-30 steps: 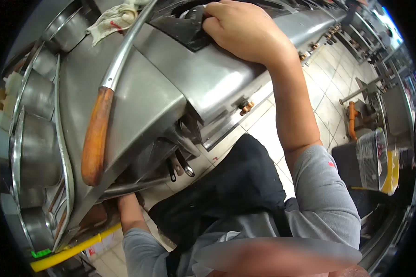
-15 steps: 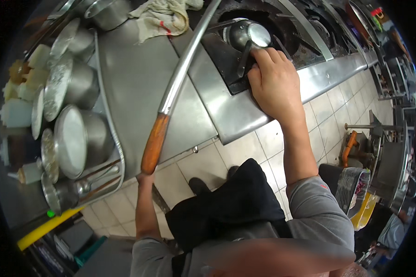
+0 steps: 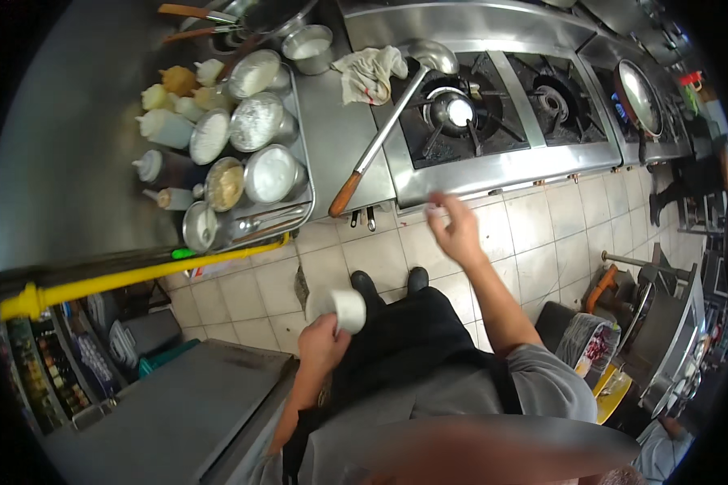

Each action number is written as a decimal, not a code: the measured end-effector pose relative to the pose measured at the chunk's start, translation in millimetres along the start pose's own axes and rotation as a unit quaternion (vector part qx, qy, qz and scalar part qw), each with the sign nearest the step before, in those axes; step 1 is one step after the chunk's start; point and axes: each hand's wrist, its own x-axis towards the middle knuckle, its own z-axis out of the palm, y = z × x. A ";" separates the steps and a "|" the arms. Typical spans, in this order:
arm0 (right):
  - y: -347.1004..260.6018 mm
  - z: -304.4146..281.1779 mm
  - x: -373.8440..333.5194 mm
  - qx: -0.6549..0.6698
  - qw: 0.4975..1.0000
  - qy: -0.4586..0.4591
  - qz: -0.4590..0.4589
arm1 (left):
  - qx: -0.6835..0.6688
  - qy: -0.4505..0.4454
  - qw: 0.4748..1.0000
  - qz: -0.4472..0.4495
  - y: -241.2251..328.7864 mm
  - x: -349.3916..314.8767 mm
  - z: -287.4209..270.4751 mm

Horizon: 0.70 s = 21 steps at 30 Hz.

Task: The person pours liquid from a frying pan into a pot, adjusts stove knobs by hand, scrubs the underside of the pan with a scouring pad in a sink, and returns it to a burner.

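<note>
My left hand (image 3: 322,343) is closed on a white cup (image 3: 348,311), low in front of my apron, with a pale round shape partly hidden behind it. My right hand (image 3: 458,233) hangs just in front of the stove's front edge, fingers partly bent and apart, slightly blurred; I see nothing in it. Past it, a small round metal vessel (image 3: 443,111) with a bright, shiny top sits on the left burner. A long ladle (image 3: 390,121) lies slantwise beside that burner, its bowl at the back and its wooden grip (image 3: 345,194) over the counter's front edge.
A tray (image 3: 301,153) on the left holds several metal pots of pale contents and utensils; squeeze bottles (image 3: 163,128) stand beside it. A cloth (image 3: 370,74) lies behind the ladle. A wok (image 3: 639,97) sits on the far-right burner. A yellow pipe (image 3: 146,279) runs along the counter front.
My right hand has left the metal vessel on the burner and drawn back toward me. My left hand, mostly hidden before, now shows with a white cup. The view has shifted to take in more of the stove.
</note>
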 end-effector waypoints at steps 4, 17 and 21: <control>-26.1 -18.8 -68.2 0.440 0.750 -0.266 0.416 | -0.025 0.023 0.983 0.178 92.4 23.2 -33.6; -48.4 -104.6 5.1 0.659 0.693 -0.056 0.286 | -0.044 0.069 0.907 0.414 221.0 109.9 -78.6; -33.1 -105.0 25.7 0.676 0.678 -0.050 0.284 | -0.081 0.001 0.890 0.448 225.6 145.8 -93.8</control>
